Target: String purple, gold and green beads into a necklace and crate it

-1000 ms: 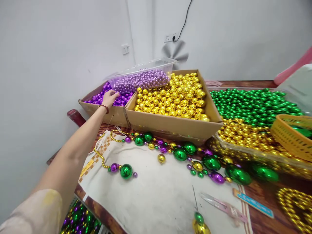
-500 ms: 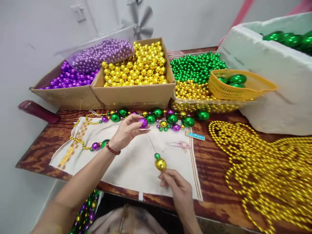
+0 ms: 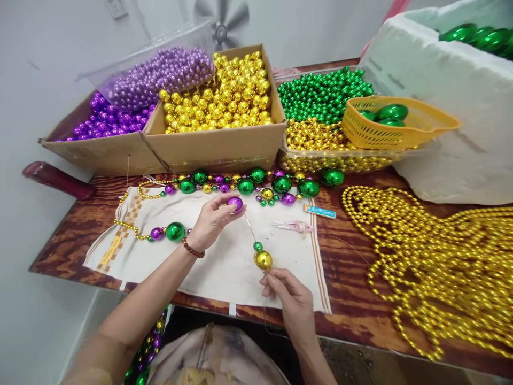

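My left hand pinches a shiny purple bead at the tip of a thin needle. A small green bead and a larger gold bead sit threaded lower on that needle. My right hand grips the needle's lower end just under the gold bead. Both hands hover over a white cloth on the wooden table. A partly strung strand of green, purple and gold beads lies along the cloth's far edge.
Cardboard boxes hold purple beads and gold beads. A clear tub holds lilac beads. Green beads and small gold beads fill a tray. An orange basket, a white foam box, gold strands and scissors are nearby.
My left hand left the purple bead box, carried one purple bead back over the cloth, and has brought it to the needle tip. The view swung right and down.
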Motion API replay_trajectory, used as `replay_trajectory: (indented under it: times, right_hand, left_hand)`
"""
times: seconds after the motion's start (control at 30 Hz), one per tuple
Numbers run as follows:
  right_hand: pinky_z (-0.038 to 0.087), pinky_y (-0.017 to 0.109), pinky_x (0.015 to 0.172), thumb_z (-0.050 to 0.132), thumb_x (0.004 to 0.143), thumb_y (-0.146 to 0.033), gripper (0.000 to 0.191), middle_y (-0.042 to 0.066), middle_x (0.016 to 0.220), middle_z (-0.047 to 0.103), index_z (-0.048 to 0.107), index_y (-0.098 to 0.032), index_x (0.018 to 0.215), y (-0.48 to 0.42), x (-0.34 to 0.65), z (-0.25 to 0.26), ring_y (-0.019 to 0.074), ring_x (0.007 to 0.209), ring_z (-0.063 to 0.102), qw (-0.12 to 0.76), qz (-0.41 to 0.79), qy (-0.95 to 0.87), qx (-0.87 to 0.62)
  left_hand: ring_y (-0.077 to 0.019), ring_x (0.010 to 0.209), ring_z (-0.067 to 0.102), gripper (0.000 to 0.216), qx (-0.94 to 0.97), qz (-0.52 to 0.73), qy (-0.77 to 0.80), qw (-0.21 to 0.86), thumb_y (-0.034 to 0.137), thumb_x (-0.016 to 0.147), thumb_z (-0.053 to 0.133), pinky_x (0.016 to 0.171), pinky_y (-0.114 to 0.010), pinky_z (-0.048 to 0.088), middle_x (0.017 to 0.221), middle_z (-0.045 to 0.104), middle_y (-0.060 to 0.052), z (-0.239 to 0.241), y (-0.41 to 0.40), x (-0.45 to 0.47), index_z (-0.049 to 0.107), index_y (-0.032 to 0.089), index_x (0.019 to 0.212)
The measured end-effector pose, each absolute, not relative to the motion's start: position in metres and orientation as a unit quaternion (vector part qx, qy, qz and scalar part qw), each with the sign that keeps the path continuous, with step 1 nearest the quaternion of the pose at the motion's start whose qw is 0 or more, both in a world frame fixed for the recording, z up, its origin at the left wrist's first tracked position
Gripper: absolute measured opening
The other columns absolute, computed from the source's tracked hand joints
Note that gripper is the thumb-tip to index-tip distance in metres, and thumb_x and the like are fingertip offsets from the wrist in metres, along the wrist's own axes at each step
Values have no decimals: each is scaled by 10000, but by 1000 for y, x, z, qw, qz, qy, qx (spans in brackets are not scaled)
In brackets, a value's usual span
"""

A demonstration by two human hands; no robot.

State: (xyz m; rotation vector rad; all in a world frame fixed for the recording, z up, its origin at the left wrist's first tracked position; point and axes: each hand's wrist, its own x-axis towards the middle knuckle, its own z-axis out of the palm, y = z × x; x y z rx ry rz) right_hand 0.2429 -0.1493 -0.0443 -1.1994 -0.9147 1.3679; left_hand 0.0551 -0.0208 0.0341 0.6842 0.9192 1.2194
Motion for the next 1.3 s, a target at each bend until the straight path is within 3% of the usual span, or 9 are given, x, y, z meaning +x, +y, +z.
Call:
replay_trajectory:
  times: [0.13, 0.23, 0.33, 0.53, 0.8, 1.3]
  right_hand:
    - [468, 213, 499, 690, 850, -334, 164, 46, 685, 701, 725, -181, 801, -151, 238, -43, 124, 530, 603, 521, 578, -383, -498]
    - [468, 215, 500, 684, 851, -332, 163, 43, 680, 697, 722, -181, 802, -153, 235, -42, 124, 528, 602, 520, 577, -382, -501]
    - [470, 218, 500, 685, 848, -335, 166, 42, 678, 696, 723, -178, 812, -155, 234, -43, 126, 526, 604, 513, 579, -376, -510]
    - [472, 221, 509, 688, 848, -342, 170, 40, 684, 695, 722, -177, 820, -156, 232, -46, 126, 539, 604, 501, 587, -369, -518]
    - [461, 228, 506, 692, 844, -346, 175, 34, 686, 688, 706, -177, 804, -155, 229, -48, 121, 525, 585, 509, 585, -356, -521]
    - [433, 254, 541, 666, 881, -354, 199, 10, 613, 650, 710, -181, 792, -148, 214, -58, 127, 525, 556, 546, 591, -338, -488]
  left_hand:
    - [-150, 788, 710, 310, 261, 545, 415, 680, 314, 722, 841, 755, -290, 549, 895, 698, -14, 28, -23, 59, 675, 157, 932]
    - [-97, 707, 670, 376, 263, 541, 408, 686, 293, 725, 836, 603, -203, 485, 902, 687, -1, 27, -26, 60, 689, 181, 1053]
    - [-114, 783, 687, 444, 261, 537, 390, 701, 246, 725, 829, 669, -217, 513, 955, 693, -9, 29, -29, 59, 681, 205, 1142]
    - [-171, 851, 719, 331, 252, 566, 388, 682, 332, 779, 796, 714, -264, 547, 951, 697, -18, 29, -28, 59, 684, 203, 1063]
    - [-195, 905, 719, 353, 266, 570, 384, 676, 296, 771, 803, 824, -329, 562, 974, 709, -32, 30, -33, 62, 689, 193, 1088]
    - [-180, 870, 675, 292, 362, 577, 358, 638, 297, 798, 783, 793, -357, 607, 1080, 691, -59, 43, -63, 72, 716, 234, 1075]
